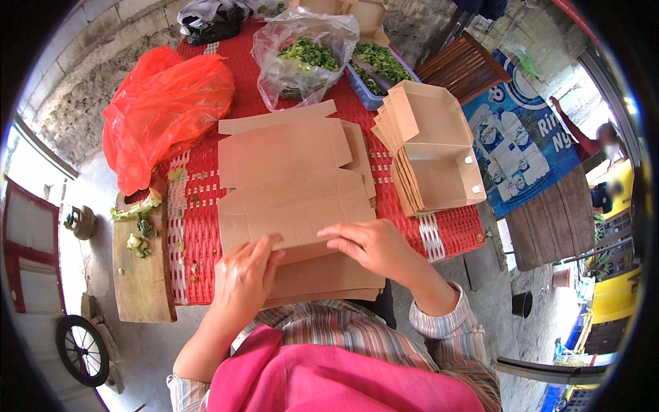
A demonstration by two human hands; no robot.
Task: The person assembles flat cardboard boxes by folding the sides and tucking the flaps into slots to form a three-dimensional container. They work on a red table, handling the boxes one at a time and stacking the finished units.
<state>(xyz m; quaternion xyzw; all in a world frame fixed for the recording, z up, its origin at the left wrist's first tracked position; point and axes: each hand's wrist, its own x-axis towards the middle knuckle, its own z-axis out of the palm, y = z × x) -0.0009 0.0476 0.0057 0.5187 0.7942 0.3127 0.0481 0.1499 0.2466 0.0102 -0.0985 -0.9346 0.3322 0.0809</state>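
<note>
A flat brown cardboard box blank [288,199] lies unfolded on top of more flat blanks [322,278] on the red woven table. My left hand [246,278] pinches its near flap toward the left, fingers closed over the edge. Farther right along that same flap, my right hand [371,248] grips it between thumb and fingers. The flap between the hands is bent up a little from the sheet. To the right of the blanks, several folded boxes [439,175] sit nested together with their lids up.
A red plastic bag [171,96] slumps at the far left, above a wooden cutting board [143,275] with vegetable scraps. At the back are a clear bag of chopped greens [309,55] and a blue tub of greens [377,69]. Another person [590,141] is off to the right.
</note>
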